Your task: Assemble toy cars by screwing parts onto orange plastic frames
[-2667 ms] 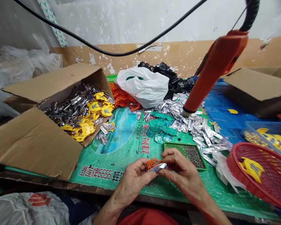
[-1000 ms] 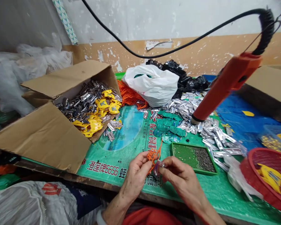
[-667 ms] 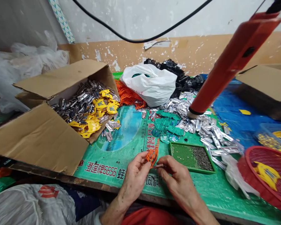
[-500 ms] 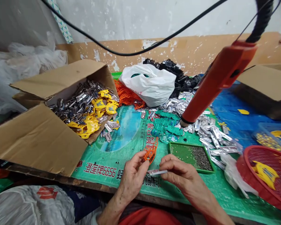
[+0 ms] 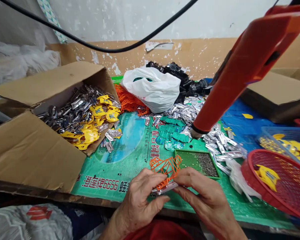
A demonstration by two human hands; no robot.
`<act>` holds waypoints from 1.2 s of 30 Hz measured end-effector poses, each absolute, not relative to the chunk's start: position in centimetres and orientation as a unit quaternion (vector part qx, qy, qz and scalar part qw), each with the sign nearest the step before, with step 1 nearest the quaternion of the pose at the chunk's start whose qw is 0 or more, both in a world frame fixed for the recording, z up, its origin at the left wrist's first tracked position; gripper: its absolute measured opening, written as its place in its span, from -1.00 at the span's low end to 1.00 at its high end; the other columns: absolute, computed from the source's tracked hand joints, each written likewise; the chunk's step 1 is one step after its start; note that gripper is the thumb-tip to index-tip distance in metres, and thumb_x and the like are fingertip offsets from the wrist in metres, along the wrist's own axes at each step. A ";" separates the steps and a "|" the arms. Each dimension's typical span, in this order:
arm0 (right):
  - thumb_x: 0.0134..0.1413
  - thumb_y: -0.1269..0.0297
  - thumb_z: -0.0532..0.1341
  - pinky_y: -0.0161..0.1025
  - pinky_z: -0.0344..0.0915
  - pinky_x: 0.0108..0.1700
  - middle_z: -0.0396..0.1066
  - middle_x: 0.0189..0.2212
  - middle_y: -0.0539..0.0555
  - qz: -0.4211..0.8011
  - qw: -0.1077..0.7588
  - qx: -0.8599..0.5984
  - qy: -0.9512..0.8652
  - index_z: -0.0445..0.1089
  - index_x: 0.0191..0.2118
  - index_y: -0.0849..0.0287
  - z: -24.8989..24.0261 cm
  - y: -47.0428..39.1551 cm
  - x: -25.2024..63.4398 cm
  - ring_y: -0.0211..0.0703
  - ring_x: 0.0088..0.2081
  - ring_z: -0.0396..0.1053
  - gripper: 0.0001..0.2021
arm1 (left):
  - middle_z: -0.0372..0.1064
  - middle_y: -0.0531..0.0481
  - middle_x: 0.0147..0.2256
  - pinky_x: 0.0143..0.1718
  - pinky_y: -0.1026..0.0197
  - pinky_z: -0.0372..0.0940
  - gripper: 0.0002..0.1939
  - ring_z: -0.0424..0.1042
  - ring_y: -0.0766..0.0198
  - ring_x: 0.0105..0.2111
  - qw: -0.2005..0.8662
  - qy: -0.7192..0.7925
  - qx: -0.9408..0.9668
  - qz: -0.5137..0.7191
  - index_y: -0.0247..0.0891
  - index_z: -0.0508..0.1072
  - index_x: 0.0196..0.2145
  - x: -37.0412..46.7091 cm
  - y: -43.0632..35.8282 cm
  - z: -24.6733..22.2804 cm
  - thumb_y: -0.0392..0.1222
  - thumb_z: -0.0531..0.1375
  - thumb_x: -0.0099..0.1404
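Close in front of me, an orange openwork plastic frame [image 5: 168, 167] and a flat silvery plate [image 5: 167, 188] are brought together between both hands. My left hand [image 5: 141, 196] is closed on their left side, with its fingers over the frame and its thumb below. At the right end my right hand [image 5: 202, 193] pinches the frame and the plate. Just behind the right fingers lies a green gridded tray [image 5: 188, 160] with small dark screws [image 5: 208, 164] in its right half. A red electric screwdriver [image 5: 222, 90] hangs tip-down behind the tray.
To the left, an open cardboard box [image 5: 37, 146] spills silvery parts and yellow pieces [image 5: 88, 136]. Behind are a white bag [image 5: 152, 88], orange frames [image 5: 127, 100] and black parts [image 5: 175, 75]. Teal pieces [image 5: 171, 133] lie mid-table. A red basket [image 5: 252, 166] stands at right.
The orange frame has turned from upright to spread sideways and now meets the silvery plate. My hands have come closer together. The view has shifted slightly to the right.
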State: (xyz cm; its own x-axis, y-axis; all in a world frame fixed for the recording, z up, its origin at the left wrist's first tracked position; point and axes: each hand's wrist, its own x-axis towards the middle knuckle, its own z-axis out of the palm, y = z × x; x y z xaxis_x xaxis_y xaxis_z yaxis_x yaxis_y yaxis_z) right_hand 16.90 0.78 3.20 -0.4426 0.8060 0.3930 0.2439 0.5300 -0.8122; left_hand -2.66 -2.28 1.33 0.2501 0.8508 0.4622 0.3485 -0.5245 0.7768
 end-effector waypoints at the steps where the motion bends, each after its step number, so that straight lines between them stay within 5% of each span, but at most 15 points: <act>1: 0.12 0.45 0.23 -0.37 0.36 -0.34 0.45 -0.38 0.03 0.335 0.405 -0.330 -0.784 0.45 -0.23 0.09 3.3 0.7 17.1 -0.27 -0.36 0.42 -0.87 | 0.54 -0.14 -0.19 -0.20 0.12 0.30 -0.51 0.43 0.10 -0.25 0.265 0.399 0.749 0.458 -0.14 0.41 0.08 -2.7 -2.3 1.3 -0.32 0.28 0.18; 11: 0.23 0.39 0.10 -0.35 0.17 -0.52 0.31 -0.52 0.04 0.178 0.278 -0.316 -0.890 0.43 -0.37 0.19 4.1 0.2 18.3 -0.30 -0.51 0.28 -0.81 | 0.54 -0.21 -0.17 -0.20 0.07 0.32 -0.51 0.43 0.03 -0.23 0.158 0.371 0.827 0.392 -0.31 0.36 0.05 -2.7 -2.9 2.0 -0.16 0.30 0.18; 18: 0.17 0.42 0.16 -0.35 0.19 -0.49 0.40 -0.51 0.04 0.109 0.336 -0.297 -0.887 0.45 -0.34 0.17 4.4 -0.3 18.2 -0.30 -0.51 0.29 -0.87 | 0.57 -0.19 -0.20 -0.29 0.08 0.34 -0.73 0.44 0.08 -0.31 0.099 0.364 0.860 0.343 -0.32 0.44 -0.11 -2.8 -2.9 1.7 -0.28 0.25 0.21; 36: 0.20 0.47 0.14 -0.35 0.13 -0.46 0.35 -0.52 0.03 0.094 0.393 -0.279 -0.871 0.47 -0.34 0.22 3.2 -0.7 18.2 -0.32 -0.47 0.21 -0.83 | 0.55 -0.16 -0.29 -0.43 0.11 0.38 -0.83 0.41 0.14 -0.40 0.078 0.325 0.841 0.426 -0.39 0.42 -0.22 -2.0 -2.9 2.3 -0.29 0.19 0.22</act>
State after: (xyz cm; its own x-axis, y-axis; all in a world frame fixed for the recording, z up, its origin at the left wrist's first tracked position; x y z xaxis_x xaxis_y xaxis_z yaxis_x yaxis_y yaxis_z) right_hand 18.20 -0.73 3.18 -0.5356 0.5600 0.6321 0.4124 0.8266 -0.3830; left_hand -2.03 -2.88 2.31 0.4255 0.6133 0.6654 0.4805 -0.7762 0.4082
